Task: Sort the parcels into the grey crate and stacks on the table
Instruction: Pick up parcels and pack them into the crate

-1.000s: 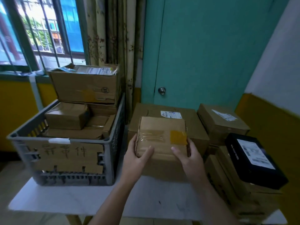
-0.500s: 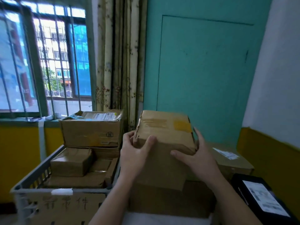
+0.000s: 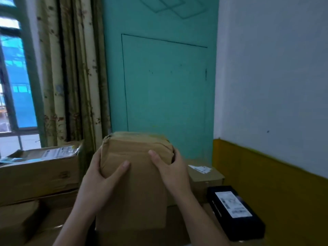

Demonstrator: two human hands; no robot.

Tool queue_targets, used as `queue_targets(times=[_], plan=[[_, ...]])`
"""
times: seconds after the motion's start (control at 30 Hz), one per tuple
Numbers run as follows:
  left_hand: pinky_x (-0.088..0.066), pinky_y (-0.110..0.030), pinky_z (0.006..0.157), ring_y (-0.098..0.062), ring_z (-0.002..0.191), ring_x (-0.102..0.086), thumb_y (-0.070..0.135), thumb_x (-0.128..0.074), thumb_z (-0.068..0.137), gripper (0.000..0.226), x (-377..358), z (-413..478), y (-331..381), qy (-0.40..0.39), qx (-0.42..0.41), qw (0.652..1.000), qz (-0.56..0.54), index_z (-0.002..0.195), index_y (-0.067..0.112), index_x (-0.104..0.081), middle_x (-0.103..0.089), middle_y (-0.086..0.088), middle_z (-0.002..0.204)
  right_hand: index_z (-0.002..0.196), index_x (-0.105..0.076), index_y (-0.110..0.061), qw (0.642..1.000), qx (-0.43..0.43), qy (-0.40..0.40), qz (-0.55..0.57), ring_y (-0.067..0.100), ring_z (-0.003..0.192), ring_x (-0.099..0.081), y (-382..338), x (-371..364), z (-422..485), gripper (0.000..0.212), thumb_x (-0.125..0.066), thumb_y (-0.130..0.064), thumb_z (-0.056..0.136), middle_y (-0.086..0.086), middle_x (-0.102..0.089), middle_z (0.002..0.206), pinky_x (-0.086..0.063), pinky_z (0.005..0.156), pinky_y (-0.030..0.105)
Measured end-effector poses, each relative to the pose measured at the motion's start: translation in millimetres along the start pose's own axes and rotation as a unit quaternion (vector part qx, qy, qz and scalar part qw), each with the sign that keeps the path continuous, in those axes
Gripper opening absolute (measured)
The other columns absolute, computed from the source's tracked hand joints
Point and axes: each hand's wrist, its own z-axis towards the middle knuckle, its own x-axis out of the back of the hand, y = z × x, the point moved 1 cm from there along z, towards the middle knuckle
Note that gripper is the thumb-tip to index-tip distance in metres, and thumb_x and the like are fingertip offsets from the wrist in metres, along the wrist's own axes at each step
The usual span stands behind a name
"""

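The parcel (image 3: 136, 189) now sits higher than a moment ago, lifted before the door (image 3: 165, 86), above the stacked boxes (image 3: 39, 174). Your left hand (image 3: 99, 183) and right hand (image 3: 171, 173) grip its sides; keep both hands squeezing evenly while you turn it to read the label.

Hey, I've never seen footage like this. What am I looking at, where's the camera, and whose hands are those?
No machine here: these are a person's two bare hands, filmed by one wide-angle camera worn on their head, looking forward and down. The left hand and right hand grip a brown cardboard parcel by its sides, holding it up before a teal door. More parcels lie around: a big cardboard box on the left, a smaller labelled box behind on the right, and a black box with a white label nearer. A curtain hangs on the left.
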Motion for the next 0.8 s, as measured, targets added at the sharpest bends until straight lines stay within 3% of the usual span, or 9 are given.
queue_targets(times=[0.1, 0.2, 0.3, 0.37, 0.47, 0.57, 0.63, 0.7, 0.8], plan=[[-0.047, -0.037, 0.086, -0.021, 0.105, -0.060, 0.061, -0.072, 0.058, 0.095, -5.2, 3.2, 3.3, 0.012, 0.018, 1.000, -0.005, 0.141, 0.026, -0.043, -0.061, -0.002, 0.124, 0.102, -0.053, -0.044, 1.000, 0.011, -0.002, 0.029, -0.005, 0.092, -0.060, -3.2, 1.9, 2.8, 0.049, -0.071, -0.069, 0.064, -0.026, -0.061, 0.099, -0.053, 0.079, 0.024], [-0.051, -0.036, 0.084, -0.018, 0.100, -0.063, 0.063, -0.072, 0.053, 0.092, -9.8, 6.2, 6.9, 0.019, 0.035, 0.999, -0.017, 0.132, 0.026, -0.045, -0.064, -0.002, 0.118, 0.106, -0.054, -0.043, 0.997, 0.018, -0.003, 0.069, -0.009, 0.085, -0.057, -10.2, 3.5, 9.0, 0.044, -0.076, -0.056, 0.071, -0.028, -0.058, 0.097, -0.047, 0.064, 0.008], [-0.051, -0.029, 0.080, -0.012, 0.101, -0.063, 0.065, -0.071, 0.056, 0.087, -10.8, 11.5, 11.3, 0.032, 0.017, 0.999, -0.028, 0.133, 0.031, -0.048, -0.065, 0.004, 0.119, 0.130, -0.048, -0.038, 0.995, 0.035, -0.001, 0.092, 0.001, 0.097, -0.059, -16.2, 4.5, 18.7, 0.081, -0.075, -0.062, 0.058, -0.019, -0.059, 0.109, -0.052, 0.078, 0.023], [-0.050, -0.022, 0.079, -0.008, 0.105, -0.062, 0.067, -0.071, 0.059, 0.088, -10.4, 16.3, 12.0, 0.041, -0.002, 0.999, -0.029, 0.137, 0.033, -0.048, -0.064, 0.008, 0.122, 0.134, -0.043, -0.038, 0.994, 0.040, -0.008, 0.099, 0.006, 0.100, -0.059, -18.6, 2.8, 25.6, 0.090, -0.073, -0.063, 0.053, -0.020, -0.057, 0.109, -0.052, 0.083, 0.031], [-0.053, -0.037, 0.096, -0.012, 0.115, -0.060, 0.081, -0.074, 0.057, 0.102, -11.2, 27.3, 12.0, 0.040, -0.013, 0.999, -0.030, 0.145, 0.038, -0.045, -0.058, 0.007, 0.132, 0.136, -0.036, -0.040, 0.992, 0.063, -0.029, 0.109, 0.007, 0.100, -0.056, -19.9, 3.4, 34.6, 0.089, -0.074, -0.057, 0.057, -0.023, -0.051, 0.108, -0.049, 0.074, 0.024], [-0.054, -0.044, 0.099, -0.014, 0.116, -0.061, 0.081, -0.072, 0.052, 0.105, -13.0, 32.7, 15.0, 0.043, -0.013, 0.999, -0.032, 0.145, 0.039, -0.045, -0.058, 0.006, 0.133, 0.142, -0.035, -0.034, 0.989, 0.074, -0.048, 0.122, 0.014, 0.112, -0.057, -17.7, 5.1, 43.8, 0.092, -0.078, -0.049, 0.062, -0.012, -0.052, 0.125, -0.053, 0.080, 0.029], [-0.054, -0.045, 0.098, -0.014, 0.113, -0.062, 0.075, -0.079, 0.055, 0.104, -16.3, 34.2, 16.9, 0.055, -0.001, 0.998, -0.037, 0.144, 0.033, -0.045, -0.060, 0.005, 0.131, 0.144, -0.036, -0.031, 0.986, 0.081, -0.055, 0.134, 0.013, 0.113, -0.058, -16.0, 6.0, 49.4, 0.087, -0.081, -0.038, 0.070, -0.008, -0.053, 0.130, -0.054, 0.081, 0.025], [-0.055, -0.045, 0.096, -0.015, 0.110, -0.063, 0.066, -0.082, 0.061, 0.098, -19.0, 36.0, 17.0, 0.060, 0.016, 0.997, -0.047, 0.142, 0.028, -0.043, -0.061, 0.004, 0.128, 0.138, -0.039, -0.029, 0.983, 0.089, -0.061, 0.149, 0.002, 0.103, -0.060, -12.6, 7.8, 56.4, 0.073, -0.081, -0.025, 0.077, -0.012, -0.056, 0.123, -0.051, 0.069, 0.011], [-0.055, -0.041, 0.094, -0.014, 0.108, -0.063, 0.056, -0.079, 0.058, 0.089, -20.7, 34.6, 16.5, 0.059, 0.033, 0.996, -0.064, 0.134, 0.026, -0.045, -0.062, 0.004, 0.124, 0.124, -0.042, -0.028, 0.979, 0.088, -0.066, 0.172, -0.007, 0.094, -0.059, -3.8, 9.5, 63.9, 0.060, -0.080, -0.020, 0.077, -0.019, -0.057, 0.112, -0.049, 0.066, 0.011]])
